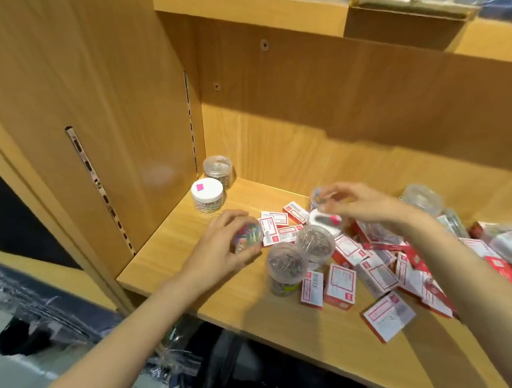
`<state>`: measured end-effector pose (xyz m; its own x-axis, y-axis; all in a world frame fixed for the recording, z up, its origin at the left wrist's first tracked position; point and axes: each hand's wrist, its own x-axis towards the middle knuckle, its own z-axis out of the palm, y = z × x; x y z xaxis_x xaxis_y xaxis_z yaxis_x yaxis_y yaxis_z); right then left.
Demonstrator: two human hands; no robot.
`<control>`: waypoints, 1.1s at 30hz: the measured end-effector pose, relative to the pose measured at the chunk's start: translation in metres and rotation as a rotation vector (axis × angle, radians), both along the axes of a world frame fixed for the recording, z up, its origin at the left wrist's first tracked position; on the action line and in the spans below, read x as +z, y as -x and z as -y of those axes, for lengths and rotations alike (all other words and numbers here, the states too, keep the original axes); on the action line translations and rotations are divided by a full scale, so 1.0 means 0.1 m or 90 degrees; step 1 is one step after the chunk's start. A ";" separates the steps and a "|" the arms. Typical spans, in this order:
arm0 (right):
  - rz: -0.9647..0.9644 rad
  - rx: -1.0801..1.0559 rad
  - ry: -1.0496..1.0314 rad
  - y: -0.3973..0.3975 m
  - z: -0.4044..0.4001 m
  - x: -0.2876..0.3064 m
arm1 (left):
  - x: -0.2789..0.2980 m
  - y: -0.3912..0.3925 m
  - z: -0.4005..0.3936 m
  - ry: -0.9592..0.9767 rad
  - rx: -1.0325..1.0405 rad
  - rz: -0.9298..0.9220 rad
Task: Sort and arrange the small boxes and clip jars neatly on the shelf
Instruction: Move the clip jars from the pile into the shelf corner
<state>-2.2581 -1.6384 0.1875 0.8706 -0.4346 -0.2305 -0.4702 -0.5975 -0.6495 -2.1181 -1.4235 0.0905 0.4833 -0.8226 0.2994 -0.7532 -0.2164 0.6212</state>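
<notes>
Early stage. Two clip jars (214, 181) stand placed in the shelf (168, 254) corner, centre-left. Left hand (222, 250) grips a coloured-clip jar (247, 235); right hand (361, 204) pinches another jar (320, 197). Small boxes (375, 270) remain jumbled lower right.

Brown cardboard box with gold-trimmed open flaps (400, 23) on the upper wooden board; slotted metal rail strip (100, 192) in the side panel; crinkled clear plastic wrap (35, 303) below.

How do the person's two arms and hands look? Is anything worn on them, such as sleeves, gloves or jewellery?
Both forearms are bare to the picture's edge, with no sleeve in view. The left hand and the right hand wear no gloves. No ring, watch or bracelet shows, though the right hand is blurred, so small things there could be missed.
</notes>
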 end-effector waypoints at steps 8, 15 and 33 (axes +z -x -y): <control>-0.029 0.243 0.208 0.17 -0.22 -0.32 | 0.00 -0.14 -0.23 0.022 0.219 0.117; 0.117 0.072 -0.033 0.07 -0.08 0.02 | 0.11 0.45 -0.20 0.065 -0.045 -0.193; 0.230 -0.178 -0.088 -0.78 -0.17 -0.31 | 0.04 0.12 -0.41 0.030 0.257 0.132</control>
<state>-2.1799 -1.6211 0.1568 0.7599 -0.6500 -0.0063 -0.3293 -0.3767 -0.8658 -2.1299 -1.3828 0.0940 0.6887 -0.5636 0.4562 -0.7235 -0.4931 0.4831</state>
